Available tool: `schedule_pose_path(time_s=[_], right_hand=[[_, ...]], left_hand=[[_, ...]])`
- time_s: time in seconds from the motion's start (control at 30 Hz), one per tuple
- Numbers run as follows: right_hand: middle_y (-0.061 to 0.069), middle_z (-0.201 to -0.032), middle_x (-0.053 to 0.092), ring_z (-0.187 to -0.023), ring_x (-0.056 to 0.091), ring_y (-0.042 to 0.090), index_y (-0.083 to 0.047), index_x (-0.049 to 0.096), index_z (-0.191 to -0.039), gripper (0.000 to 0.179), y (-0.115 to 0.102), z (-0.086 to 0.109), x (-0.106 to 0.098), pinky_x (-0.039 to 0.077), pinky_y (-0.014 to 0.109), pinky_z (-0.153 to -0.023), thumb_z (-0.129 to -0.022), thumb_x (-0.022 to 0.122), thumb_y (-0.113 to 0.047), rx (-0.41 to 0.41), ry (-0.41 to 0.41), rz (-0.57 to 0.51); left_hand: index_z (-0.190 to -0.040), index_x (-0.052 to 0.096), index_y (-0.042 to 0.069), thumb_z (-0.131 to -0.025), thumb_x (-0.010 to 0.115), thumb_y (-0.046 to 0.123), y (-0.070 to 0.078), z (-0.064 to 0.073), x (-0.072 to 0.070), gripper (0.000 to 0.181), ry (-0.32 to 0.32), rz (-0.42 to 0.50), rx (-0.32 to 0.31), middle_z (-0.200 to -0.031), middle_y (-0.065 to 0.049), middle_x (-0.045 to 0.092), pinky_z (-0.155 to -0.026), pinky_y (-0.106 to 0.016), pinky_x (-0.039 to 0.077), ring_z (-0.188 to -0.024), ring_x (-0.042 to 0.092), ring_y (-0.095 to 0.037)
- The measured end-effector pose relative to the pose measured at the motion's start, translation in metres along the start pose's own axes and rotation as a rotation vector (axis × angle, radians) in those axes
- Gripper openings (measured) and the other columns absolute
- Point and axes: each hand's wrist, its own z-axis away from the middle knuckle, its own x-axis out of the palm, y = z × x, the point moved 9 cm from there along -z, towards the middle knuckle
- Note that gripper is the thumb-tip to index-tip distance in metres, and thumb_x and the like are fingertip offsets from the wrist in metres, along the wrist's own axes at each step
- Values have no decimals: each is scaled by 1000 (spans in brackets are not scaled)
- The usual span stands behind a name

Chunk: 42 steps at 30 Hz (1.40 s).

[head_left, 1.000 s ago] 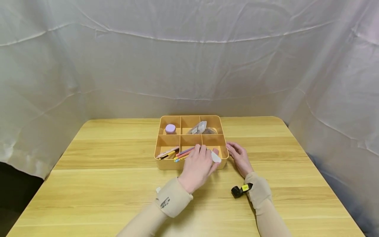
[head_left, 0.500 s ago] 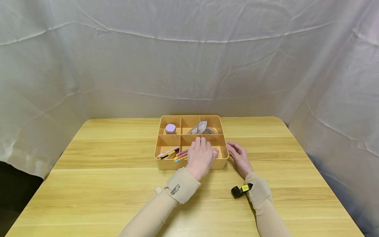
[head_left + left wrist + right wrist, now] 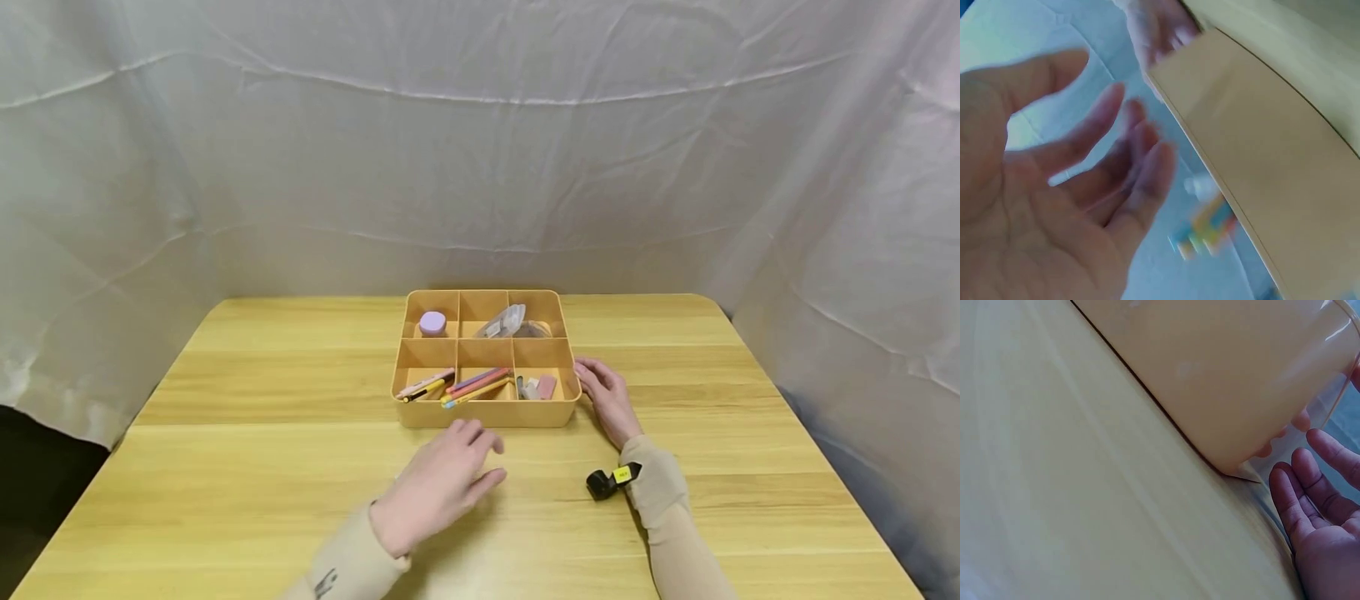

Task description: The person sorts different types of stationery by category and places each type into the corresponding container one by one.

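My left hand (image 3: 438, 485) hangs over the table in front of the orange divided box (image 3: 480, 415), fingers loosely bent, holding nothing. In the left wrist view its palm (image 3: 1041, 231) faces the camera, apart from the box wall (image 3: 1260, 131). My right hand (image 3: 609, 403) rests at the box's right side, relaxed fingertips (image 3: 1319, 439) at the wall. Pens (image 3: 426, 388) lie in the front left compartment and several coloured pens (image 3: 477, 387) in the front middle one. The front right compartment holds a pink block (image 3: 547, 387) and small white and grey pieces (image 3: 529, 388).
A lilac round-lidded container (image 3: 432, 323) stands in the back left compartment. A clear plastic packet (image 3: 504, 322) leans in the back middle, with a dark coil-like item (image 3: 531, 330) at its right. A black wrist camera (image 3: 602, 485) juts from the right sleeve.
My left hand came out of the box and moved down and left, towards me. The white piece it held a second ago is no longer in it. The right hand stayed put.
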Motion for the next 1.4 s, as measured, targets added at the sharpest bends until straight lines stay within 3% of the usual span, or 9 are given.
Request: schedule_pose_path(time_s=[0.17, 0.33, 0.5, 0.63, 0.8, 0.9, 1.07, 1.4], right_hand=[[-12, -104, 68, -100, 63, 3, 19, 47, -133, 45, 1, 1, -2, 54, 18, -88, -104, 55, -13, 16, 13, 3], [-12, -106, 67, -101, 63, 3, 19, 47, -134, 46, 0, 1, -2, 54, 18, -90, -104, 55, -14, 22, 13, 10], [-9, -108, 68, -103, 63, 5, 19, 47, -134, 46, -2, 0, -4, 54, 19, -91, -104, 55, -15, 14, 16, 11], [-10, -107, 67, -102, 63, 4, 19, 47, -134, 47, -1, 1, -4, 53, 19, -91, -104, 55, -16, 17, 12, 13], [-14, -104, 68, -100, 63, 2, 19, 48, -133, 47, -1, 0, -2, 53, 17, -90, -103, 57, -16, 14, 12, 9], [-15, -103, 68, -99, 63, 1, 19, 48, -132, 46, -1, 0, -1, 53, 17, -89, -103, 56, -16, 8, 8, 7], [-13, -103, 68, -99, 63, 2, 19, 48, -132, 46, 0, -1, -1, 53, 17, -89, -103, 56, -16, 5, 6, 0], [-13, -104, 68, -100, 63, 1, 18, 48, -133, 45, 1, 0, -1, 53, 17, -89, -103, 56, -15, 13, 12, 1]], left_hand=[[-114, 66, 7, -84, 79, 27, -40, 32, -2, 38, -58, 29, -93, -105, -4, 65, -84, -34, 57, -93, 59, -15], [-117, 65, 12, -73, 88, 32, -84, 60, 1, 54, -107, 50, -252, -111, -3, 63, -84, -42, 54, -99, 59, -19], [-124, 62, 9, -62, 93, 38, -107, 74, 9, 74, -159, 111, -350, -116, -6, 61, -90, -50, 54, -102, 60, -25], [-127, 58, 5, -60, 94, 39, -112, 76, 18, 83, -194, 160, -391, -113, -8, 59, -87, -50, 56, -99, 59, -25], [-123, 60, 4, -63, 95, 36, -115, 74, 23, 76, -178, 171, -429, -105, -5, 56, -72, -39, 52, -87, 51, -18], [-120, 60, 5, -64, 95, 33, -115, 74, 24, 72, -169, 171, -431, -102, -3, 56, -70, -36, 51, -86, 49, -16], [-119, 59, 6, -66, 94, 32, -114, 74, 27, 69, -174, 198, -413, -102, -3, 58, -76, -38, 53, -89, 53, -16], [-110, 61, 6, -74, 89, 21, -108, 71, 26, 49, -130, 225, -316, -95, 1, 60, -70, -25, 48, -83, 54, -10]])
